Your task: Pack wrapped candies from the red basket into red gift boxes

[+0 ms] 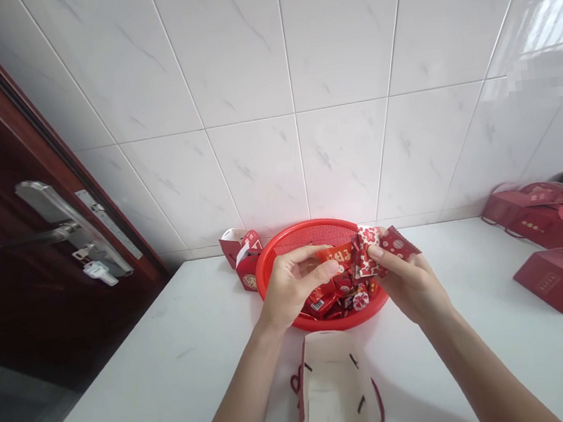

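My left hand (296, 282) pinches an orange-red candy packet (339, 254) by its edge, above a red plastic basket (270, 252). Close beside it, my right hand (409, 278) grips several wrapped candies, among them a red-and-white patterned packet (367, 256) and a dark red dotted packet (400, 244). More wrapped candies (328, 300) in red and orange lie heaped in the basket below both hands. Between my forearms stands an open gift box (333, 393), white inside, with dark red cord handles at its sides. Its inside shows bare white card.
Two small red boxes (248, 268) stand left of the basket against the tiled wall (257, 166). At the right are several dark red gift boxes (555, 279). A dark wooden door (12, 279) with a handle and keys borders the white table (186, 355) on the left.
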Action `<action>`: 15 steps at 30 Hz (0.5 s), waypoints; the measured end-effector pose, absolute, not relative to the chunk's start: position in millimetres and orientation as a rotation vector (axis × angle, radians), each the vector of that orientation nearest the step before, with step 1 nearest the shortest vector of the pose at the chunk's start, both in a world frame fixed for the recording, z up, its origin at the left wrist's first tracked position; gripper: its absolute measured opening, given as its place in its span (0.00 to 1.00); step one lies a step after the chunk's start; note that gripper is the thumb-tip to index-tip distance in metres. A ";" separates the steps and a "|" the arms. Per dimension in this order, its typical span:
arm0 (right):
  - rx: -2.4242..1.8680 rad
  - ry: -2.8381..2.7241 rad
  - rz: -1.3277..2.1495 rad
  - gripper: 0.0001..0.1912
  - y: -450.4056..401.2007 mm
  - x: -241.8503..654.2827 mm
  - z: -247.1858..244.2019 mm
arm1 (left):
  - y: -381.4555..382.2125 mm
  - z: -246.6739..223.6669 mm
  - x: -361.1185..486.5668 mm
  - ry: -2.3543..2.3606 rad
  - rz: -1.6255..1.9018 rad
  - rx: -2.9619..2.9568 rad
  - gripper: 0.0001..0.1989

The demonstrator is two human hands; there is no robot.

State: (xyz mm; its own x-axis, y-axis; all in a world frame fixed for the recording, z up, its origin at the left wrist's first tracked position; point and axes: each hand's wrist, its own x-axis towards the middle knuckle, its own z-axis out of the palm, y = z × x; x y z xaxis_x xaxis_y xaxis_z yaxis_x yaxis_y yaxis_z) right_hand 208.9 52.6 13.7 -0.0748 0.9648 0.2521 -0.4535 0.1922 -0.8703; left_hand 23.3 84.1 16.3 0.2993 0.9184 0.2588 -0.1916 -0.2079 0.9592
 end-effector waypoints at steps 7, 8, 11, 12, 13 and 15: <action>-0.625 -1.039 1.334 0.12 52.5 210.2 16.4 | 82.8 18.0 23.1 0.750 1.250 1.426 0.15; -0.624 -1.040 1.335 0.12 52.7 209.9 16.4 | 82.4 18.4 23.6 0.742 1.251 1.442 0.13; -0.620 -1.047 1.338 0.11 53.4 209.5 15.9 | 81.9 18.6 24.7 0.716 1.275 1.492 0.09; -0.618 -1.048 1.341 0.11 53.5 209.5 15.7 | 82.1 18.3 24.9 0.707 1.287 1.503 0.08; -0.616 -1.047 1.346 0.11 53.6 209.6 15.5 | 82.5 17.7 25.0 0.695 1.300 1.509 0.07; -0.615 -1.031 1.362 0.11 53.5 209.9 15.0 | 83.7 16.0 25.0 0.656 1.312 1.503 0.05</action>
State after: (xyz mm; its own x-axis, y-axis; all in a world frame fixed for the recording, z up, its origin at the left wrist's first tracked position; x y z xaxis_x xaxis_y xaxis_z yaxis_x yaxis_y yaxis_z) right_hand 209.9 53.5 15.0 -0.1003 0.9667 0.2354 -0.4889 0.1582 -0.8579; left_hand 25.0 83.7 16.0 0.2655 0.8757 0.4032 -0.2027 -0.3582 0.9114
